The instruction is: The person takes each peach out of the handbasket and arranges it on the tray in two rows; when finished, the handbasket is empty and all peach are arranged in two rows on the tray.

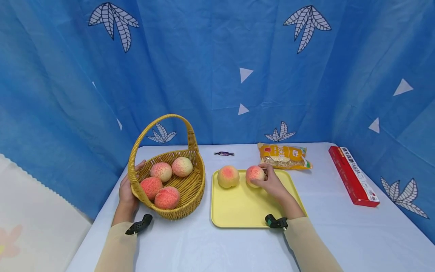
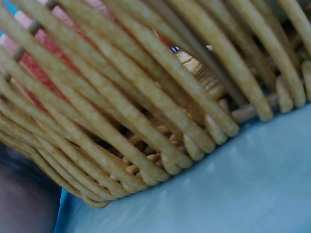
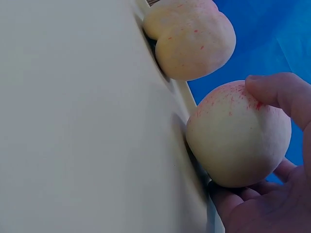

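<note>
My right hand (image 1: 272, 185) holds a pink-and-cream peach (image 1: 255, 176) between thumb and fingers, over the far part of the yellow tray (image 1: 238, 211). In the right wrist view the thumb lies on top of this peach (image 3: 238, 136) and fingers curl beneath it. To its left, a second peach (image 1: 228, 176) sits on the tray. My left hand (image 1: 127, 190) grips the left side of a woven basket (image 1: 190, 194) with a tall handle. Several peaches (image 1: 167, 198) lie inside. The left wrist view is mostly filled by the basket's wall (image 2: 146, 97); part of the hand is hidden.
Behind the tray lies an orange food packet (image 1: 283, 156). A small purple-wrapped sweet (image 1: 224, 153) is at the back. A long red pasta box (image 1: 353, 176) lies at the right. The white tablecloth (image 1: 190, 245) ends at a blue curtain (image 1: 210, 75).
</note>
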A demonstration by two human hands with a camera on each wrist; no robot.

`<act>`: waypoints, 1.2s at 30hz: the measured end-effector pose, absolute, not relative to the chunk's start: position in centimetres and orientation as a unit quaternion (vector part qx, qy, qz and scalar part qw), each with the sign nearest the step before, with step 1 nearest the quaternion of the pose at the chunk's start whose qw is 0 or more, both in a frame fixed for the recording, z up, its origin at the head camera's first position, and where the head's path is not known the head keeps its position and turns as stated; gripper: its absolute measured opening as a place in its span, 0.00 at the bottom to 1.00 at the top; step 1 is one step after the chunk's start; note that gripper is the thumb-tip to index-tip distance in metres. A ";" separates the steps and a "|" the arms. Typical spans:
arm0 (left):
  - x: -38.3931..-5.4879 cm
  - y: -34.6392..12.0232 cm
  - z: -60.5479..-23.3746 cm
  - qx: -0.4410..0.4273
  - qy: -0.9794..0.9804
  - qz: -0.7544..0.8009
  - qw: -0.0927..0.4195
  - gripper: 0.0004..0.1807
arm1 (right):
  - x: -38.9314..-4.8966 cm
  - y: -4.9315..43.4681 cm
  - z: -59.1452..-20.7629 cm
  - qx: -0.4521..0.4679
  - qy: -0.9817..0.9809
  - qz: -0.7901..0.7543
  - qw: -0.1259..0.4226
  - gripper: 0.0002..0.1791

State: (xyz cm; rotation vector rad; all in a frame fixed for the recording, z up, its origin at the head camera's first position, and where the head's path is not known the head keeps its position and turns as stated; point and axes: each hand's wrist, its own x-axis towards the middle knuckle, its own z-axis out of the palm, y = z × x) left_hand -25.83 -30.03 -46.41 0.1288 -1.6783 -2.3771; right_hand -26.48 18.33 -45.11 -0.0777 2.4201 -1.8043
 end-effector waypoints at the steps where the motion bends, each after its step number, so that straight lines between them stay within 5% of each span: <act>1: -25.8 -30.0 -46.5 0.044 -0.571 -0.811 0.115 0.24 | -26.5 18.3 -45.1 -0.026 0.800 -0.597 0.061 0.43; 36: -25.5 -29.9 -46.2 0.035 -0.578 -0.807 0.112 0.25 | -27.0 18.8 -46.2 -0.065 0.819 -0.567 0.049 0.36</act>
